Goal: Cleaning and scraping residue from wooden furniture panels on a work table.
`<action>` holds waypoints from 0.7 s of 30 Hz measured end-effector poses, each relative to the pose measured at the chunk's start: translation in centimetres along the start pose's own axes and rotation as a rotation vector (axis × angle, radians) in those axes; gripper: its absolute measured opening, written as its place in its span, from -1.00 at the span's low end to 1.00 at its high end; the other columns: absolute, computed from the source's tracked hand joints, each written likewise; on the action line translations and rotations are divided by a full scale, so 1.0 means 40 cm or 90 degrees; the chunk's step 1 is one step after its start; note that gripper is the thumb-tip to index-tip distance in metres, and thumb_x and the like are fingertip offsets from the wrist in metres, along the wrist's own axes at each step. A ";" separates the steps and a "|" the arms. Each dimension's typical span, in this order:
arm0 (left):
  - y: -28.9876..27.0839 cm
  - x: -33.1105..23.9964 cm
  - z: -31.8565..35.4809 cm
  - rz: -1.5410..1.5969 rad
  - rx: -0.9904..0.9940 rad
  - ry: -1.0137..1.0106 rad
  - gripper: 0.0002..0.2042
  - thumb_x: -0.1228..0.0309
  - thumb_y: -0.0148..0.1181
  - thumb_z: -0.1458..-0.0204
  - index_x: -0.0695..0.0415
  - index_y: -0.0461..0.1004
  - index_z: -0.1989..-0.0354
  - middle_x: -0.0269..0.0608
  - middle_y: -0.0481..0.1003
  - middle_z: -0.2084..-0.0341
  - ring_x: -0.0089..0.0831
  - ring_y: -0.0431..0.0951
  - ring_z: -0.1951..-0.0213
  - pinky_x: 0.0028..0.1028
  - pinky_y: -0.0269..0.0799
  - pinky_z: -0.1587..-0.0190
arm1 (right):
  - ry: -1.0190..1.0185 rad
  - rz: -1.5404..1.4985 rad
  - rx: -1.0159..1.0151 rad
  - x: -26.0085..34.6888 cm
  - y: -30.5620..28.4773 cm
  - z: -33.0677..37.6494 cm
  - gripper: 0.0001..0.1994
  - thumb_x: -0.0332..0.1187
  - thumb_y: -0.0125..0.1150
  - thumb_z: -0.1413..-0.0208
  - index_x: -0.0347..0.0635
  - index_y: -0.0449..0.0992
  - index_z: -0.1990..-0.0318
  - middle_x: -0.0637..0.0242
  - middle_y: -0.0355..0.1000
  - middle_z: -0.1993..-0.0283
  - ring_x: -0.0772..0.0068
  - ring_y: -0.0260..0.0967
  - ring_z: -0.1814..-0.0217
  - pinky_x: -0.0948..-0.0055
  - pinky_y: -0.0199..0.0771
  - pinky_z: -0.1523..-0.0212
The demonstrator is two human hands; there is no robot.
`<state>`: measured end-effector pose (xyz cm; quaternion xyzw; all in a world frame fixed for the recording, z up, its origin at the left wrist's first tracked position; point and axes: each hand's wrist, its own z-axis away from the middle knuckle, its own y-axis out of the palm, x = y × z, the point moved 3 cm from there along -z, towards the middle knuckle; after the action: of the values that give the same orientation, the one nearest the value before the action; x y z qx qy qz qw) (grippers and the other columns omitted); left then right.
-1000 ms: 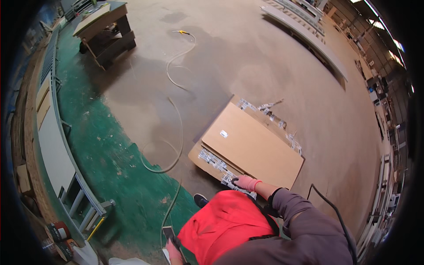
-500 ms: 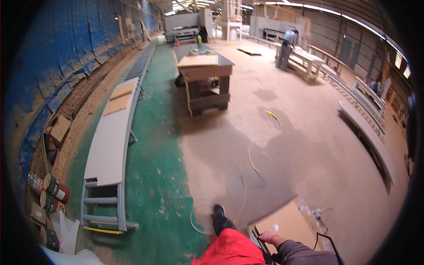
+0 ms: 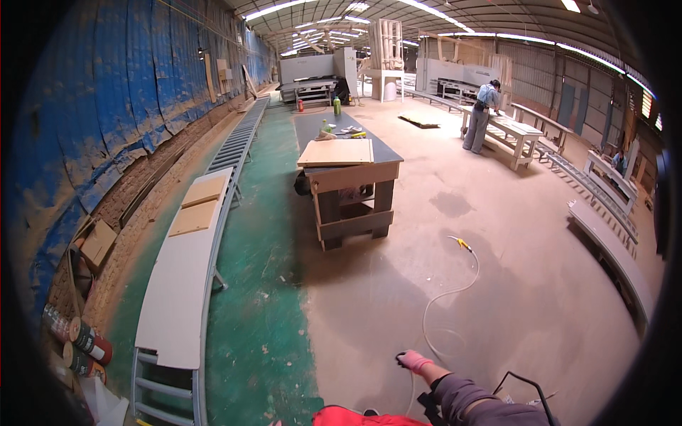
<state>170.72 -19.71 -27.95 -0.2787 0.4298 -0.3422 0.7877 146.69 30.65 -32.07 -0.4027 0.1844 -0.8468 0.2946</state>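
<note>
My right hand (image 3: pixel 412 360), in a pink glove with dark fingertips, reaches in over the floor at the lower middle. Its fingers look curled together, and I see nothing held in them. Closest to it is a thin pale air hose (image 3: pixel 428 312), which loops across the floor and ends in a yellow nozzle (image 3: pixel 463 244). My left hand is out of the picture. Red cloth (image 3: pixel 362 419) shows at the lower edge, beside my grey right sleeve (image 3: pixel 462 394).
A dark workbench (image 3: pixel 355 186) carrying a wooden panel (image 3: pixel 336 152) stands ahead. On the left, a roller conveyor (image 3: pixel 167 305) bears long boards. Paint cans (image 3: pixel 91 339) stand by the wall. A person (image 3: pixel 481 117) works at a far right bench (image 3: pixel 517 131). Stacked boards (image 3: pixel 612 255) lie at right.
The view has tilted up, so the workbench sits lower in it. The cardboard sheet beneath my right hand has left the picture. My right hand now shows over bare floor near the hose.
</note>
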 end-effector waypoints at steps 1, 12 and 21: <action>0.005 0.024 0.008 -0.030 0.062 -0.066 -0.54 0.58 -0.32 -0.04 0.25 0.01 -0.19 0.03 0.20 -0.07 -0.15 0.17 -0.13 -0.32 0.04 -0.18 | -0.062 0.007 0.047 0.074 0.026 -0.025 -0.62 -0.11 -0.08 0.06 -0.23 0.50 0.31 0.05 0.46 0.30 0.11 0.41 0.22 0.25 0.34 0.20; -0.194 0.028 -0.716 -0.200 0.042 0.101 -0.64 0.29 -0.14 -0.02 0.14 0.22 0.00 -0.02 0.26 0.06 -0.19 0.24 0.00 -0.34 0.11 -0.07 | 0.104 -0.238 0.039 0.257 -0.137 -0.399 -0.72 -0.18 0.00 -0.01 -0.17 0.53 0.33 0.37 0.45 0.49 0.53 0.34 0.52 0.49 0.32 0.50; -0.584 -0.466 -1.501 -0.264 -0.125 0.295 -0.72 0.27 -0.01 0.03 0.24 0.40 0.27 0.03 0.45 0.39 -0.13 0.46 0.29 -0.31 0.34 0.16 | 0.195 -0.319 -0.096 0.349 -0.377 -0.568 -0.71 -0.19 0.01 -0.03 -0.23 0.53 0.35 0.27 0.50 0.43 0.44 0.44 0.47 0.49 0.33 0.53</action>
<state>104.22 -28.16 -30.31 -0.3499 0.5628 -0.5065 0.5516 116.46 34.76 -29.58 -0.3243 0.1841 -0.9278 0.0147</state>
